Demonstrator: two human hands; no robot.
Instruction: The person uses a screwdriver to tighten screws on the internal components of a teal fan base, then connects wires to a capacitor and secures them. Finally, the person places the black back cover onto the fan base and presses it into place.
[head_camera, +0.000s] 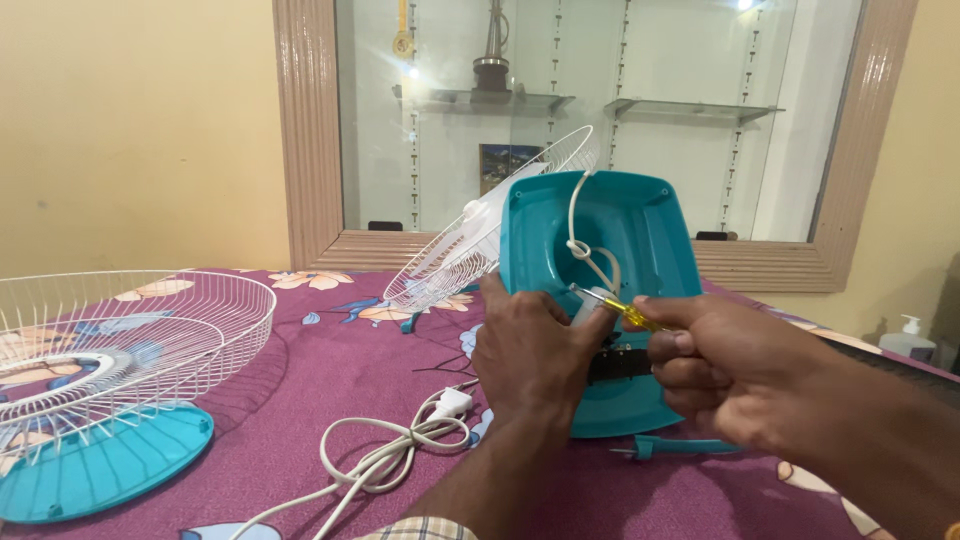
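Cord (385, 455): white, coiled loosely on the purple floral cloth (300, 400) just ahead of the left forearm, plug (452, 403) at the far end of the coil.

Left hand (530, 355): fingers wrapped around the lower middle of the teal housing (600, 250), holding it upright on the cloth.

Right hand (715, 370): closed in a fist on a yellow-handled screwdriver (625, 312), tip pointed left at the housing's inner face, just beside the left fingers.

Teal tool (680, 447): lies flat on the cloth under the right hand, near the housing's base.

Left edge: teal disc (100, 470) lying flat, white wire guard (130, 330) resting on it, well apart from both hands.

Housing interior: white wire (578, 225) runs down from the top rim and is knotted near the centre.

Behind the housing: second wire guard (480, 240), tilted, touching the housing's left side.

Far right: white pump bottle (908, 340).

Back wall: wood-framed recess (310, 130) with glass shelves (690, 108).
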